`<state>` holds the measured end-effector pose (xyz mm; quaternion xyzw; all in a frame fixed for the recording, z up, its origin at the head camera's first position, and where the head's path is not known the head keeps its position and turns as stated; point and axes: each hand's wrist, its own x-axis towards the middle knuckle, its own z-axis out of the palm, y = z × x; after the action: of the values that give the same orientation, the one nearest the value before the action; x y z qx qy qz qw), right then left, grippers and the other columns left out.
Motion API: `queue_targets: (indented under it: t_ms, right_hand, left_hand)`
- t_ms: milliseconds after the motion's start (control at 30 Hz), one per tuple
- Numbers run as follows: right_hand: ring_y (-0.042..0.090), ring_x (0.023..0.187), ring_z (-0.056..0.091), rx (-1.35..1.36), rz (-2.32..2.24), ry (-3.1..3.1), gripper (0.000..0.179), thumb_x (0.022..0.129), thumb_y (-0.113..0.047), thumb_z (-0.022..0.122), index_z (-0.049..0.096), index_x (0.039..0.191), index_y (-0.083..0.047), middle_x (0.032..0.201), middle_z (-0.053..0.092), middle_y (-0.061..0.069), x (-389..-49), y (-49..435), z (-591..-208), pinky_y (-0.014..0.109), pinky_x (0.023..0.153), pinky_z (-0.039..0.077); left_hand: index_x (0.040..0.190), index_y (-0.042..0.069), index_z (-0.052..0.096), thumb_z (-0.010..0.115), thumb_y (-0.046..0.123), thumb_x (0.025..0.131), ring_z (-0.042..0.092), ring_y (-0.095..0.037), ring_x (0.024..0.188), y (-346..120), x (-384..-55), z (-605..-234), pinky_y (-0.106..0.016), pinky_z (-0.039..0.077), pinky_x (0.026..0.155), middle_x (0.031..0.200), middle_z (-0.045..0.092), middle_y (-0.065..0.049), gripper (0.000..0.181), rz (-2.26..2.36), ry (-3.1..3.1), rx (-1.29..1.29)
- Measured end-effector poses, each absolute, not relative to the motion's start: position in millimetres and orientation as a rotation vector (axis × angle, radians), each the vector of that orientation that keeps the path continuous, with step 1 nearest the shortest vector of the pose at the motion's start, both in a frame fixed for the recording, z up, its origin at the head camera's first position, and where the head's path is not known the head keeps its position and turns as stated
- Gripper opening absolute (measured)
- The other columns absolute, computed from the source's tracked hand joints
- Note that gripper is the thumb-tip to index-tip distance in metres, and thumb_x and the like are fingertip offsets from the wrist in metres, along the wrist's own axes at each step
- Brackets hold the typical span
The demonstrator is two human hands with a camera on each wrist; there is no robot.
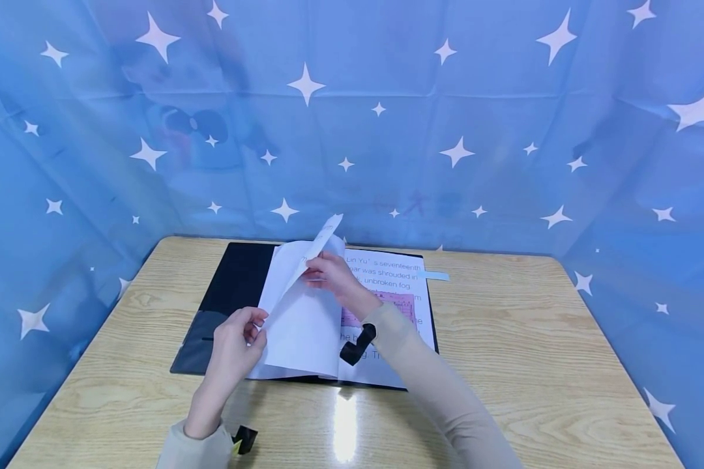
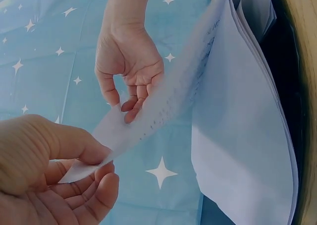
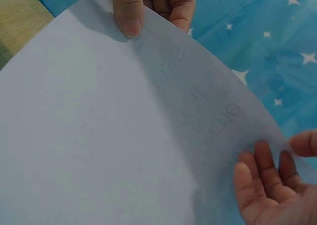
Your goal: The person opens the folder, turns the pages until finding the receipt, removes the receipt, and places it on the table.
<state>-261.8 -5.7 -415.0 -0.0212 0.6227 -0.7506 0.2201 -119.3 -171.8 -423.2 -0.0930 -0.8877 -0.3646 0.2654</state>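
A black folder (image 1: pixel 234 277) lies spread on the wooden table, with white printed sheets inside. One sheet (image 1: pixel 322 239) is raised and curves up from the stack, its left edge in the air. My left hand (image 1: pixel 237 342) pinches this sheet's near corner between thumb and fingers; the left wrist view shows the thumb (image 2: pixel 81 143) on top. Farther up the same edge, my right hand (image 1: pixel 337 277) pinches the sheet with thumb and fingertips. Faint mirrored print shows through the sheet (image 3: pixel 99 111) in the right wrist view. My right forearm hides part of the right-hand page.
On the right-hand page (image 1: pixel 416 339), large print surrounds a pink slip (image 1: pixel 403 306), partly covered by my arm. A light blue tab (image 1: pixel 437 275) sticks out past that page's right edge. Behind the table (image 1: pixel 522 339) hangs a blue curtain (image 1: pixel 387 163) with white stars.
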Motion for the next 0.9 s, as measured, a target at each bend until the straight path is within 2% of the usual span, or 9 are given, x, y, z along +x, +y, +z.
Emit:
queue_targets:
  t_ms: [167, 433, 900]
  right_hand:
    - [0.014, 0.074, 0.063, -0.094, -2.083, 1.693, 0.014, 0.091, -0.010, 0.051, 0.056, 0.100, 0.000, 0.078, 0.063, 0.003, -262.1, -3.4, -417.0, 0.029, 0.073, 0.051]
    - [0.014, 0.075, 0.063, -0.097, -2.072, 1.695, 0.026, 0.093, -0.012, 0.050, 0.050, 0.111, 0.007, 0.080, 0.062, 0.003, -261.6, 4.0, -416.6, 0.033, 0.080, 0.051]
    - [0.014, 0.078, 0.062, -0.077, -2.049, 1.724, 0.035, 0.093, -0.012, 0.049, 0.046, 0.117, 0.012, 0.083, 0.061, 0.004, -265.0, 30.7, -425.9, 0.029, 0.077, 0.049]
  left_hand:
    - [0.083, -0.002, 0.062, 0.062, -0.020, 0.063, 0.048, -0.010, 0.058, -172.2, -119.3, -423.6, -0.022, 0.043, 0.050, 0.071, 0.056, -0.004, 0.027, -0.980, -2.409, -0.244]
    - [0.086, -0.003, 0.062, 0.062, -0.018, 0.065, 0.049, -0.012, 0.060, -174.3, -119.5, -425.0, -0.021, 0.042, 0.052, 0.071, 0.056, -0.006, 0.025, -1.000, -2.441, -0.222]
    - [0.086, -0.005, 0.062, 0.061, -0.018, 0.065, 0.050, -0.014, 0.063, -181.3, -121.9, -432.7, -0.022, 0.043, 0.053, 0.072, 0.057, -0.006, 0.025, -0.998, -2.478, -0.165]
